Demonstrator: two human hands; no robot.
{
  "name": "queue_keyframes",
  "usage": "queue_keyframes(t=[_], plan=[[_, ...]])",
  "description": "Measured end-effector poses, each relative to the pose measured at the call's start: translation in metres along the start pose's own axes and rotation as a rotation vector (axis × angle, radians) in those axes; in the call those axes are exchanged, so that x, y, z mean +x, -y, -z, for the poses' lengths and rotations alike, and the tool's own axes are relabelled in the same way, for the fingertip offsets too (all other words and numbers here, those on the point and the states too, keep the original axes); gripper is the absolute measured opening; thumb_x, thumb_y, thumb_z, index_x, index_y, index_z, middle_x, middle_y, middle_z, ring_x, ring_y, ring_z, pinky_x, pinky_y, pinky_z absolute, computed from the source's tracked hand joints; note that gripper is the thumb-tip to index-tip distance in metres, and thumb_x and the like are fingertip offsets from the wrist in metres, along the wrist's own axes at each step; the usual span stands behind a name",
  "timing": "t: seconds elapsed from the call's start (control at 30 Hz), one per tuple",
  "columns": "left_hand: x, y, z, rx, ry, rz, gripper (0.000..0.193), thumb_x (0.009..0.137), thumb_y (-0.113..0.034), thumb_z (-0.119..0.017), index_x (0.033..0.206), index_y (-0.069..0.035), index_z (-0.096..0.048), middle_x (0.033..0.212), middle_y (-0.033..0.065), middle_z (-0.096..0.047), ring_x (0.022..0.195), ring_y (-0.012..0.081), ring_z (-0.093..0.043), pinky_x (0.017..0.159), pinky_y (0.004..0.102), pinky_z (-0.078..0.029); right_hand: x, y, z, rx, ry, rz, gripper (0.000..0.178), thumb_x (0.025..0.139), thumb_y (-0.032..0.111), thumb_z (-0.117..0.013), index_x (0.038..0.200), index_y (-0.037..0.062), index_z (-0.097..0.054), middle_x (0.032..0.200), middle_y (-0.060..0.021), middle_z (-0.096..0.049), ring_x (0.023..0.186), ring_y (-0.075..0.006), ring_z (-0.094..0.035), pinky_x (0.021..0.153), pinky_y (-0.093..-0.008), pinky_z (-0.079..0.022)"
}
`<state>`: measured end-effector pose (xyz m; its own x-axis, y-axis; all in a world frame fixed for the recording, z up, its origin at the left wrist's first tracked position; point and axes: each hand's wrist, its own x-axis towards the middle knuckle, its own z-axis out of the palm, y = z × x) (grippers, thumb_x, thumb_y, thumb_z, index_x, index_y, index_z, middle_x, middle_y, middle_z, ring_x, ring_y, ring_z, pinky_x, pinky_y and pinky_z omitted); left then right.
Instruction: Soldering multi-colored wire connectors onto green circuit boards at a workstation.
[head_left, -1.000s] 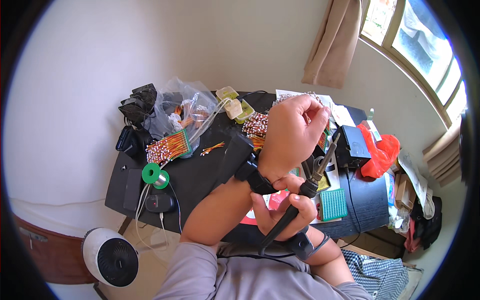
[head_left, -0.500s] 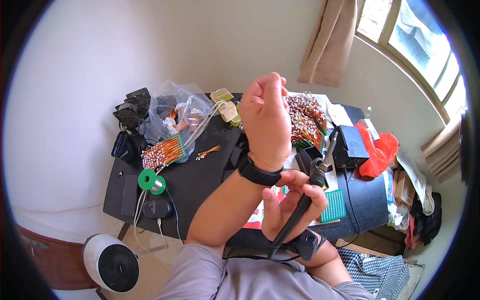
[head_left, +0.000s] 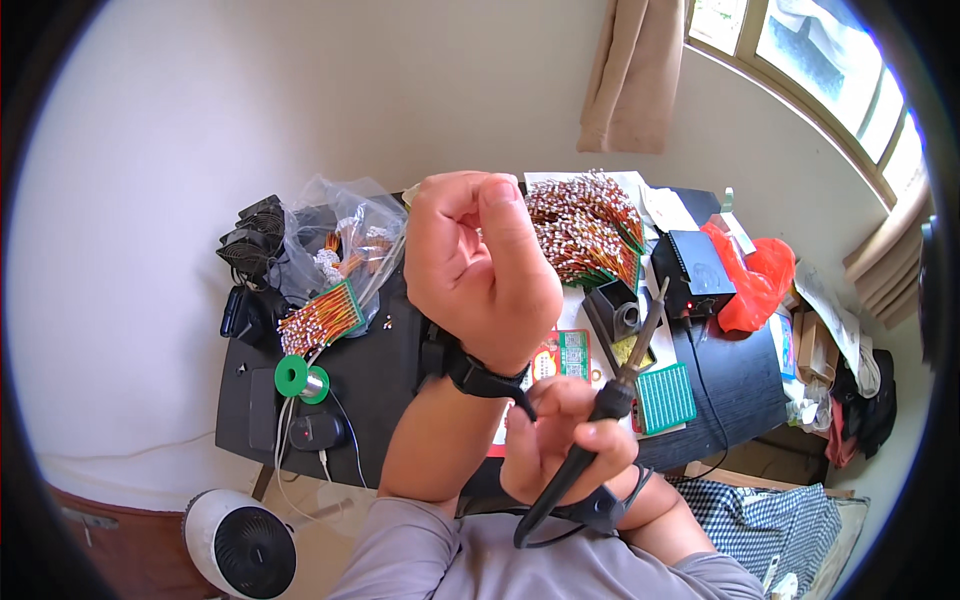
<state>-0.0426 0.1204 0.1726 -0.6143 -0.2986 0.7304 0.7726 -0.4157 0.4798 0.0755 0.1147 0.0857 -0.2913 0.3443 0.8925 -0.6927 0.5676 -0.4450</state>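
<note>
Black-handled soldering iron (head_left: 611,402) is gripped in right hand (head_left: 545,450), lower centre of frame, metal tip (head_left: 661,293) angled upward, presumably kept clear of fingers; left hand (head_left: 490,275), centre, is curled closed, contents unclear.

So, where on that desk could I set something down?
The desk looks bare below the red bag, toward the desk's right edge, and between the solder spool and left forearm. It's crowded along the back, with the clear bag and wire bundles, and around the soldering iron.
</note>
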Motion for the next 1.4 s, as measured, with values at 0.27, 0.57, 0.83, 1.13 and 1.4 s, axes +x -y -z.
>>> queue_keyframes(t=[0.27,0.57,0.83,1.13,1.4], plan=[[0.016,0.007,0.015,0.476,0.215,-0.583,0.004,0.092,0.001,-0.061,0.088,0.002,-0.060,0.080,0.0091,-0.062,0.065,0.0165,-0.057,0.056,0.0289,-0.045,-0.001,0.014,-0.002,0.130,0.023,-0.045,0.057,0.074,-0.016,-0.072,0.113,0.0082,-0.040,0.088,-0.0200,-0.059,0.066,-0.0265,-0.062,0.061,-0.0398,-0.055],[-0.022,0.023,0.001,0.953,0.434,-0.771,0.010,0.081,-0.013,-0.074,0.087,-0.008,-0.067,0.099,0.0060,-0.065,0.099,0.0302,-0.055,0.084,0.0443,-0.040,-0.016,0.004,-0.007,0.153,0.012,-0.001,0.057,0.075,-0.018,-0.070,0.114,0.0090,-0.038,0.090,-0.0213,-0.057,0.066,-0.0283,-0.060,0.060,-0.0403,-0.053],[-0.022,0.019,0.000,0.767,0.446,-0.491,0.023,0.088,-0.026,-0.074,0.075,-0.011,-0.063,0.084,0.0024,-0.064,0.090,0.0248,-0.061,0.090,0.0428,-0.033,-0.009,0.002,-0.001,0.047,-0.074,-0.035,0.055,0.081,-0.013,-0.066,0.118,0.0103,-0.034,0.089,-0.0191,-0.055,0.076,-0.0314,-0.064,0.070,-0.0414,-0.055],[-0.016,0.003,0.004,1.266,0.559,-0.236,0.044,0.085,-0.040,-0.072,0.057,-0.008,-0.061,0.070,0.0093,-0.066,0.076,0.0301,-0.063,0.083,0.0471,-0.035,-0.009,0.013,0.021,0.061,0.128,-0.105,0.061,0.085,-0.010,-0.060,0.128,0.0116,-0.023,0.097,-0.0184,-0.052,0.096,-0.0312,-0.065,0.093,-0.0475,-0.051],[-0.014,0.010,0.014,0.865,0.538,0.112,0.023,0.095,-0.023,-0.068,0.092,-0.001,-0.065,0.069,0.0151,-0.066,0.059,0.0332,-0.062,0.056,0.0422,-0.047,-0.016,0.010,0.016,0.054,0.087,-0.128,0.063,0.085,-0.009,-0.062,0.130,0.0128,-0.023,0.105,-0.0198,-0.054,0.099,-0.0320,-0.064,0.094,-0.0445,-0.048]])
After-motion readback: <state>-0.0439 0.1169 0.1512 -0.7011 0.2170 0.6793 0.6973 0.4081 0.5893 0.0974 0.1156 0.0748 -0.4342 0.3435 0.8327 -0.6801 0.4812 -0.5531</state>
